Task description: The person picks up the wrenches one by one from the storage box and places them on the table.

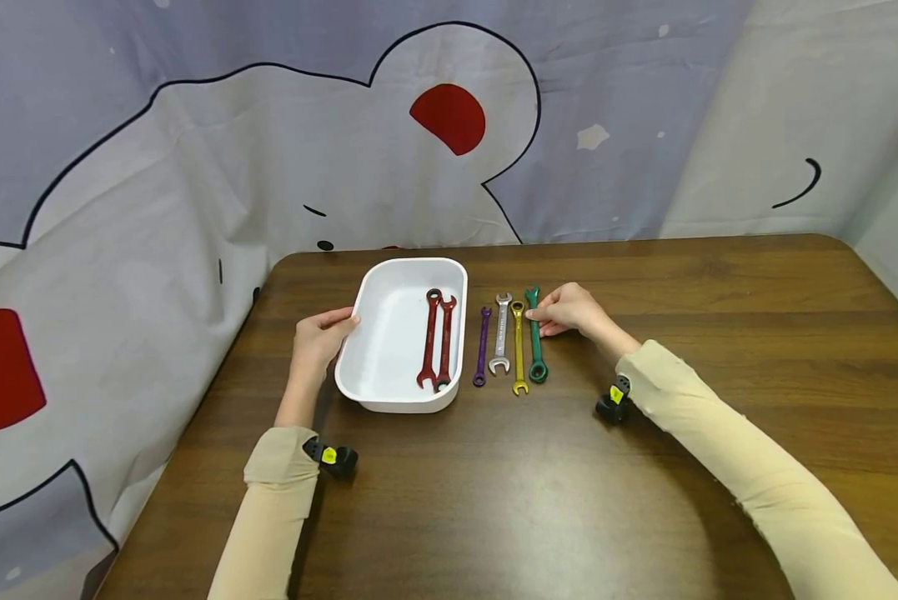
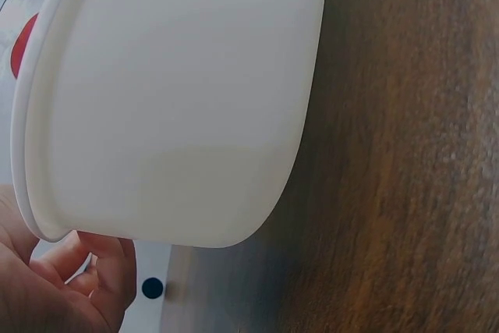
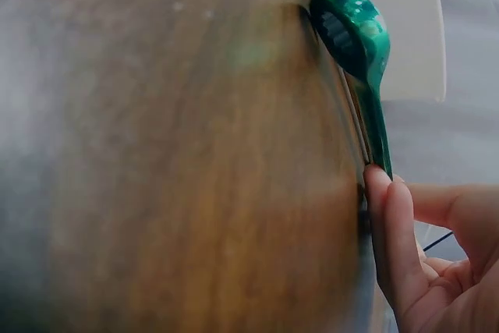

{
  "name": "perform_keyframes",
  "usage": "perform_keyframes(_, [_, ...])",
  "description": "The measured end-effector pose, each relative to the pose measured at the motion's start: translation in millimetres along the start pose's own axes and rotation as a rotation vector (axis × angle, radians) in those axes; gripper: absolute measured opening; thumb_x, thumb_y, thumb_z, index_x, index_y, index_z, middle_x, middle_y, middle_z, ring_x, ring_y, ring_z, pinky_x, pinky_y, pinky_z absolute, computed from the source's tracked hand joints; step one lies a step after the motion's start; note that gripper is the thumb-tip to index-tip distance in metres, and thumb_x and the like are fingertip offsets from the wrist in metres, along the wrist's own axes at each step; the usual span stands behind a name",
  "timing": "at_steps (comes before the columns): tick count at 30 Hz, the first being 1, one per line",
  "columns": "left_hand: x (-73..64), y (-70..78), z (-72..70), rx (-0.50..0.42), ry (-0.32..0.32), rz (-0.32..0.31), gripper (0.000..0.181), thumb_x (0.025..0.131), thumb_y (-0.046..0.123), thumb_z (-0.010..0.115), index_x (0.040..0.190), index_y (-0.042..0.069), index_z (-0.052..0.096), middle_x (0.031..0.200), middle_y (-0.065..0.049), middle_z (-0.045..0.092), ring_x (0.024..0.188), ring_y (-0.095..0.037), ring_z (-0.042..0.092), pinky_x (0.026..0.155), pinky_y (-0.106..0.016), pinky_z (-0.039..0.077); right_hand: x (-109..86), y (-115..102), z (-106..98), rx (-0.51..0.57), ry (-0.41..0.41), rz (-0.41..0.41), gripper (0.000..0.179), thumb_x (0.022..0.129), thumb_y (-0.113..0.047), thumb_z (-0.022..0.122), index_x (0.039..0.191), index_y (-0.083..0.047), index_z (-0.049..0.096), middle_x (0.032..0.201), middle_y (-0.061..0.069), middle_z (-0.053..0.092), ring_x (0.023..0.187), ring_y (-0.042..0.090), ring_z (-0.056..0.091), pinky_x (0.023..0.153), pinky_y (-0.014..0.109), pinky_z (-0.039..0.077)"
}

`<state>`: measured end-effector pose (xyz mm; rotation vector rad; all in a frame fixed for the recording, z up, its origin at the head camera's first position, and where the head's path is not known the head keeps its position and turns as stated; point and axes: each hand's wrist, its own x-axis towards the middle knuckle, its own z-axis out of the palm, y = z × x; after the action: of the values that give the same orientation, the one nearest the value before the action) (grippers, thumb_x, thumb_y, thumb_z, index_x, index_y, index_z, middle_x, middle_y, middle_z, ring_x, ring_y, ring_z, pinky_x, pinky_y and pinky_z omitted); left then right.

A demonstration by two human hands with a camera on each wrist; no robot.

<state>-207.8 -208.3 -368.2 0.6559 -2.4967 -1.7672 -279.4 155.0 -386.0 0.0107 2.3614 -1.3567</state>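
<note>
My left hand [image 1: 319,342] grips the left rim of a white plastic tub [image 1: 381,333], thumb over the edge and fingers beneath it. The tub's outer wall [image 2: 179,99] fills much of the left wrist view. Two red wrenches, one on the left [image 1: 429,342] and one on the right [image 1: 446,337], lie side by side inside the tub. My right hand [image 1: 571,310] pinches the shaft of a green ratchet wrench [image 1: 535,342] near its upper end. The ring end of that green wrench [image 3: 376,40] points away from the fingers in the right wrist view.
Between the tub and the green wrench lie a purple wrench [image 1: 482,346], a silver open-ended wrench [image 1: 501,333] and a yellow wrench [image 1: 519,350], roughly parallel. All are on a brown wooden table [image 1: 494,500]. A printed curtain [image 1: 283,158] hangs behind its far edge.
</note>
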Motion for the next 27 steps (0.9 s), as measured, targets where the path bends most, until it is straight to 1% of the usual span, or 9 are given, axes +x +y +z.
perform_keyframes(4, [-0.9,0.3,-0.3,0.000,-0.003,0.000,0.038,0.092,0.020,0.064,0.127,0.004,0.062,0.130,-0.016,0.060,0.107,-0.020,0.059,0.072,-0.017,0.049,0.4,0.9,1.1,-0.070,0.019,-0.011,0.028,0.088,-0.020,0.070,0.099,0.006,0.068,0.059,-0.003,0.064,0.050,0.005,0.063,0.056,0.022,0.055])
perform_keyframes(6, [-1.3,0.8,-0.6,-0.002,-0.003,-0.004,0.038,0.092,0.020,0.064,0.127,0.004,0.062,0.130,-0.016,0.060,0.107,-0.020,0.059,0.071,-0.016,0.049,0.7,0.8,1.6,-0.087,0.022,-0.012,0.029,0.088,-0.021,0.070,0.100,0.006,0.068,0.059,-0.003,0.065,0.050,0.004,0.063,0.056,0.022,0.055])
perform_keyframes(13, [-1.9,1.3,-0.6,0.012,-0.005,-0.012,0.038,0.093,0.021,0.063,0.128,0.006,0.062,0.131,-0.015,0.059,0.110,-0.021,0.059,0.076,-0.020,0.050,-0.1,0.0,1.6,-0.115,0.028,-0.025,0.030,0.087,-0.022,0.071,0.100,0.005,0.069,0.057,-0.003,0.066,0.050,0.005,0.063,0.054,0.022,0.054])
perform_keyframes(21, [-2.0,1.4,-0.1,0.014,-0.005,-0.009,0.038,0.093,0.021,0.063,0.128,0.007,0.062,0.130,-0.014,0.061,0.109,-0.022,0.060,0.068,-0.016,0.048,0.9,2.7,0.2,-0.131,0.055,-0.030,0.029,0.086,-0.023,0.072,0.096,0.004,0.069,0.055,-0.003,0.066,0.048,0.005,0.063,0.053,0.022,0.054])
perform_keyframes(24, [-2.4,1.7,0.1,0.015,-0.006,-0.014,0.038,0.093,0.021,0.063,0.128,0.007,0.062,0.130,-0.014,0.060,0.109,-0.022,0.059,0.069,-0.017,0.049,1.2,3.0,0.0,-0.135,0.053,-0.030,0.028,0.086,-0.023,0.072,0.096,0.004,0.069,0.055,-0.002,0.066,0.048,0.005,0.063,0.053,0.023,0.054])
perform_keyframes(27, [-2.6,1.8,-0.5,0.013,-0.007,-0.017,0.038,0.093,0.021,0.063,0.128,0.007,0.062,0.131,-0.014,0.060,0.111,-0.022,0.059,0.075,-0.021,0.050,1.3,2.1,0.4,-0.141,0.049,-0.029,0.028,0.086,-0.023,0.072,0.095,0.003,0.069,0.055,-0.002,0.066,0.048,0.006,0.063,0.053,0.023,0.054])
